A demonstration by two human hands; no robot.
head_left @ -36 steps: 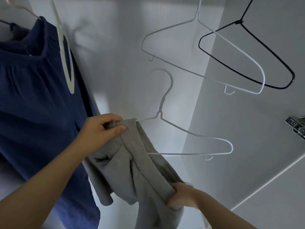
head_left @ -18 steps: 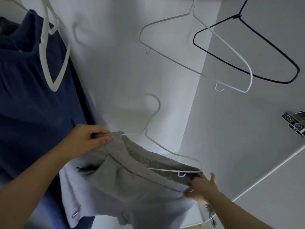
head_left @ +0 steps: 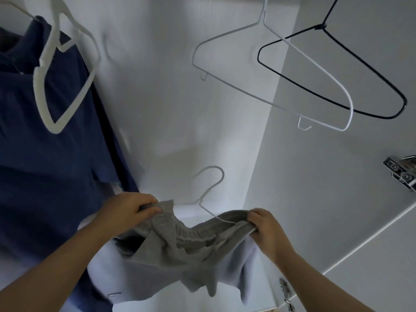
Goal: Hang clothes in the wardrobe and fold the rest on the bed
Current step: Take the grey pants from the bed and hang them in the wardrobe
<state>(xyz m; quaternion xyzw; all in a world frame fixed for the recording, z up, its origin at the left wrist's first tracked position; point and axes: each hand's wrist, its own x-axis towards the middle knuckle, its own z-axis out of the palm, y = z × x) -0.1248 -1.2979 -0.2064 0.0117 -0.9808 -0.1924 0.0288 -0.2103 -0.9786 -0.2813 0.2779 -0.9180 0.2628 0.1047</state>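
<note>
A grey garment with an elastic waistband (head_left: 180, 246) is spread between my two hands inside the wardrobe. My left hand (head_left: 128, 210) grips its left end and my right hand (head_left: 265, 230) grips its right end. A white wire hanger (head_left: 211, 188) runs through the garment, its hook sticking up free between my hands and its lower bar hidden in the cloth. A dark blue garment (head_left: 45, 154) hangs at the left.
A thick white plastic hanger (head_left: 65, 70) hangs bare in front of the blue garment. A bare white wire hanger (head_left: 281, 70) and a black wire hanger (head_left: 337, 70) hang at upper right. A metal door hinge (head_left: 403, 174) sits on the right wall, another lower (head_left: 286, 293).
My right hand moved up from the garment's lower part to its right end. The garment now spreads wide along the hanger, which has dropped lower. The white plastic hanger swung.
</note>
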